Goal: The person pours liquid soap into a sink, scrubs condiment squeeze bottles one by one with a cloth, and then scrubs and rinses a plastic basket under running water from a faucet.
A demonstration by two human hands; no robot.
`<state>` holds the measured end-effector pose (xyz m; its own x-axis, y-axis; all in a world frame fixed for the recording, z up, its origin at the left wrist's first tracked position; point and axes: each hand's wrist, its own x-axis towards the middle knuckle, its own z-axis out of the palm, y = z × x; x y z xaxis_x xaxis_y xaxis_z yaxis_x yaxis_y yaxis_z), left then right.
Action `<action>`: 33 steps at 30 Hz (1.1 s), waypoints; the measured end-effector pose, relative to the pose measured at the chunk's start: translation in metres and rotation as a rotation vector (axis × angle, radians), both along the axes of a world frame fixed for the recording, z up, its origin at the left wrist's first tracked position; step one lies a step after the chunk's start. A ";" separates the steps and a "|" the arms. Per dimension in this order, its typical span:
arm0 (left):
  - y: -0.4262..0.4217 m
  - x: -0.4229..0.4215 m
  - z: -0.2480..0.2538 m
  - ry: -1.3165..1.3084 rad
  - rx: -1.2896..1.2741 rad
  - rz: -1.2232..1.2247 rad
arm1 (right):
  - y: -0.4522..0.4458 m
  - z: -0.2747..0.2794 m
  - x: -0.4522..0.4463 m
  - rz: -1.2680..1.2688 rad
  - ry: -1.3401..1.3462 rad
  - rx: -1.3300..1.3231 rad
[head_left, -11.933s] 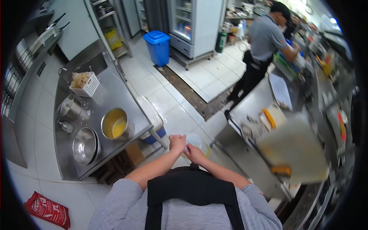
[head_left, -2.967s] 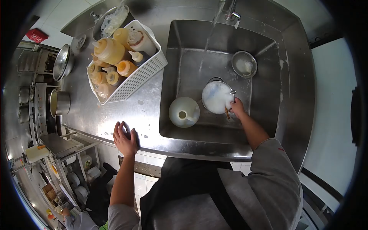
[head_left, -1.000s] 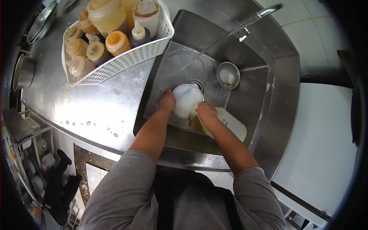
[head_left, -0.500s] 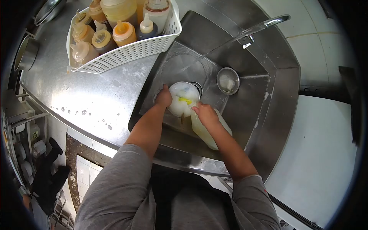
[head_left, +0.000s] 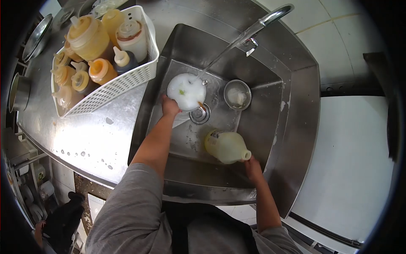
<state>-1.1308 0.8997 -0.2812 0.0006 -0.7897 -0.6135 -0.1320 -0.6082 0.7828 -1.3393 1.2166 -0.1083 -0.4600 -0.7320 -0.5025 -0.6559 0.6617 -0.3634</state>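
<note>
My left hand (head_left: 170, 106) grips the lower left rim of a round container filled with white suds (head_left: 184, 99). A small green bit floats on the foam, and a brownish stick-like piece shows at its lower right edge. Water from the faucet (head_left: 270, 16) runs into the upper right of the container. Near the sink's front right, my right hand (head_left: 253, 168) is closed at the neck end of a translucent yellowish plastic jug (head_left: 226, 147). The jug lies tilted, its uncapped mouth toward me; my fingers are partly hidden behind it.
A small metal bowl (head_left: 237, 95) with something whitish inside sits in the steel sink (head_left: 186, 169), right of the drain (head_left: 199, 114). On the counter at left stands a white perforated basket (head_left: 114, 86) of squeeze bottles. At the lower left, another person's dark-clothed legs (head_left: 63, 220) show.
The suds container has moved away from me, under the water stream. My right hand has drawn the jug back from the container toward the sink's front right, turning its mouth toward me.
</note>
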 end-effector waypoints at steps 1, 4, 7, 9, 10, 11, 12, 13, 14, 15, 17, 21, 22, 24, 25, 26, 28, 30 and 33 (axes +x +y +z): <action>-0.005 -0.001 0.000 -0.019 0.006 -0.013 | 0.008 0.009 -0.005 -0.003 0.000 -0.004; -0.017 0.001 0.006 -0.025 0.039 -0.064 | 0.011 0.038 -0.023 0.118 -0.037 0.114; -0.019 0.002 -0.050 -0.120 -0.166 -0.102 | -0.036 0.072 -0.027 0.127 0.126 -0.106; -0.014 0.005 -0.021 -0.053 -0.161 -0.085 | -0.106 0.076 -0.013 0.121 -0.008 -0.201; -0.009 0.006 -0.001 0.048 -0.088 -0.055 | -0.140 0.067 -0.009 0.151 -0.106 -0.270; -0.007 0.008 0.002 0.040 -0.091 -0.060 | -0.170 0.037 -0.012 0.037 -0.309 -0.218; -0.007 0.011 0.004 0.031 -0.096 -0.094 | -0.199 0.002 -0.008 -0.090 -0.572 -0.267; -0.008 0.013 0.004 0.019 -0.103 -0.129 | -0.227 -0.036 -0.008 -0.155 -0.629 -0.182; -0.009 0.015 0.003 0.007 -0.111 -0.136 | -0.251 -0.077 -0.008 -0.205 -0.574 -0.158; -0.011 0.016 0.001 0.005 -0.122 -0.166 | -0.268 -0.109 -0.003 -0.257 -0.521 -0.134; -0.016 0.014 -0.005 0.011 -0.114 -0.195 | -0.288 -0.140 0.016 -0.392 -0.578 -0.173; -0.014 0.007 0.017 0.095 0.020 -0.116 | -0.292 -0.184 0.035 -0.411 -0.282 -0.381; -0.014 0.010 0.015 0.092 0.013 -0.127 | -0.289 -0.178 0.036 -0.290 -0.150 -0.414; -0.016 0.013 0.016 0.082 -0.017 -0.173 | -0.287 -0.204 0.026 -0.292 -0.199 -0.428; -0.014 0.016 0.019 0.085 -0.027 -0.173 | -0.289 -0.200 0.028 -0.284 -0.251 -0.428; -0.011 0.018 0.024 0.092 -0.053 -0.171 | -0.289 -0.195 0.026 -0.284 -0.249 -0.438; -0.005 0.021 0.042 0.098 -0.079 -0.182 | -0.281 -0.140 0.035 -0.400 -0.481 -0.351; -0.008 0.020 0.083 0.051 -0.176 -0.261 | -0.274 -0.122 0.025 -0.384 -0.546 -0.394; -0.009 0.016 0.137 0.172 -0.266 -0.273 | -0.267 -0.058 0.016 -0.392 -0.692 -0.476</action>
<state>-1.1148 0.8907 -0.1444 -0.3155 -0.8775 -0.3611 -0.1144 -0.3426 0.9325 -1.3234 0.9494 -0.1665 -0.4276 -0.7873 -0.4442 0.0478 0.4710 -0.8808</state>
